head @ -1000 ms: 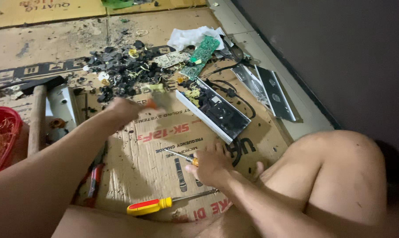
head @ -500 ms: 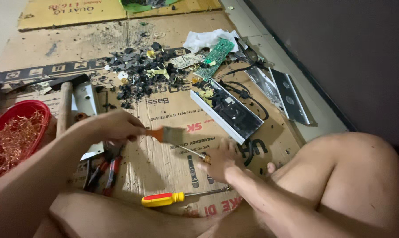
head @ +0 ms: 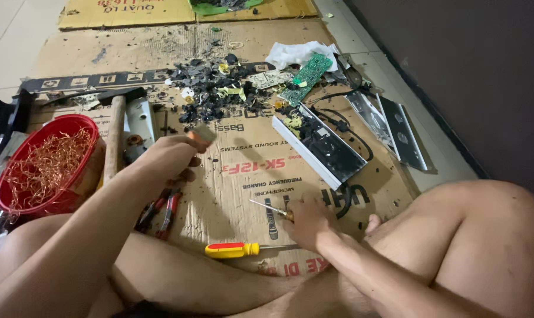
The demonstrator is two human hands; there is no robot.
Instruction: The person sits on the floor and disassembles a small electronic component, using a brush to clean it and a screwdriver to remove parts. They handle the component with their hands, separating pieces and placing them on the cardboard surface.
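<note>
Metal-tipped screwdriver (head: 268, 207) gripped by right hand (head: 307, 221); left hand (head: 167, 158) clutches small block (head: 201, 133).

The left hand (head: 170, 158) is raised over the flattened cardboard (head: 231, 176) on the floor, closed on a small blurred orange-and-grey piece (head: 201, 133). The right hand (head: 307, 219) rests low on the cardboard, gripping a thin screwdriver (head: 267, 207) whose metal tip points left. A yellow-and-red screwdriver (head: 234, 249) lies just beside it. Red-handled pliers (head: 161, 211) lie under the left forearm. A red bowl of copper wire (head: 46, 162) sits at the left beside a hammer (head: 115, 138). An opened black device housing (head: 320, 147) lies near a pile of dark debris (head: 220, 91).
</note>
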